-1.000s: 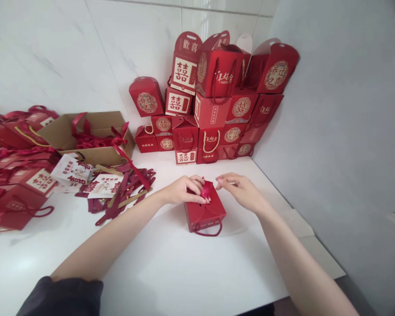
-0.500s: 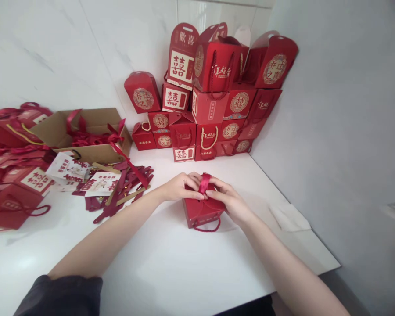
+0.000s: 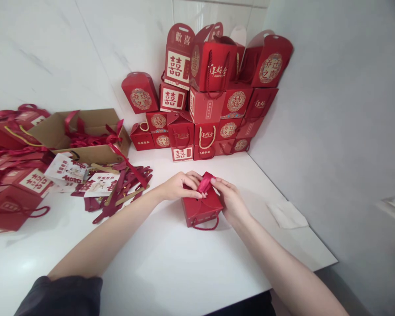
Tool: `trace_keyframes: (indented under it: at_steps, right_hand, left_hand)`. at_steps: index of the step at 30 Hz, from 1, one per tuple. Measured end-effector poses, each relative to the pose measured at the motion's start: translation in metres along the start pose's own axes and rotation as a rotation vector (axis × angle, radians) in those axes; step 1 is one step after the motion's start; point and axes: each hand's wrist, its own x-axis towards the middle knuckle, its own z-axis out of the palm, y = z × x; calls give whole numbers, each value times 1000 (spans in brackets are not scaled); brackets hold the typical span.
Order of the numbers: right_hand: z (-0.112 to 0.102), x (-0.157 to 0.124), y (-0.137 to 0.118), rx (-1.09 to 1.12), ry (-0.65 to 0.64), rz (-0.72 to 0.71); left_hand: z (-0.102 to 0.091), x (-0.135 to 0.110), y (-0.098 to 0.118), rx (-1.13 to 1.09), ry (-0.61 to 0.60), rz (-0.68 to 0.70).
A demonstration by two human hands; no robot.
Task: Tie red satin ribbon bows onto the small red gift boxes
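A small red gift box (image 3: 202, 210) with a dark red cord handle (image 3: 206, 227) on its near side stands on the white table in front of me. Over its top lies a shiny red ribbon (image 3: 204, 183). My left hand (image 3: 183, 186) comes from the left, thumb and fingers closed on the ribbon's lower left part. From the right, my right hand (image 3: 228, 193) pinches the ribbon's upper right edge between thumb and fingertips. Its lower part is beside the box's right side. My fingers partly cover the box's top.
Stacked red gift boxes (image 3: 207, 107) stand against the back wall. To the left are a cardboard box (image 3: 92, 154) of red ribbons, printed white cards (image 3: 102, 184), a pile of dark red straps (image 3: 128, 186) and more red boxes (image 3: 11, 206). White paper (image 3: 288, 215) lies near the right edge.
My right hand has shifted its pinch up to the ribbon's upper right edge, and the ribbon is now spread wider and slanted. My left hand has stayed nearly in place.
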Motion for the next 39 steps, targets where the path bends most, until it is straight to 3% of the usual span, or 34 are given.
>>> trace_keyframes:
  at_steps: [6, 14, 17, 19, 20, 22, 25, 27, 30, 36, 39]
  right_hand:
    - [-18, 9, -15, 74, 350, -81]
    - [-21, -1, -29, 6, 408, -306]
    - [-36, 6, -37, -89, 511, -341]
    - [-47, 9, -45, -270, 594, -493]
    - [-51, 8, -50, -404, 577, -585]
    - [-53, 4, -57, -699, 367, -678]
    - [-43, -8, -60, -980, -92, -575]
    - [-33, -15, -55, -1027, -251, -552]
    - [-24, -17, -46, -1041, -310, -563]
    - [-27, -9, -32, -1038, -183, -528]
    - [-22, -8, -25, -920, -246, -383]
  left_hand:
    - [0, -1, -1, -2, -13, -43]
    - [0, 0, 1, -3, -8, -33]
    - [0, 0, 0, -1, -5, -29]
    - [0, 0, 0, 6, -4, -22]
    - [0, 0, -1, 10, -5, -20]
    - [0, 1, -1, 17, -11, -19]
    - [0, 1, -2, 29, -15, -16]
    - [0, 1, -2, 38, -13, -11]
    - [0, 0, -2, 37, -11, -5]
    - [0, 0, -2, 25, -23, -18]
    - [1, 0, -2, 16, -2, -28]
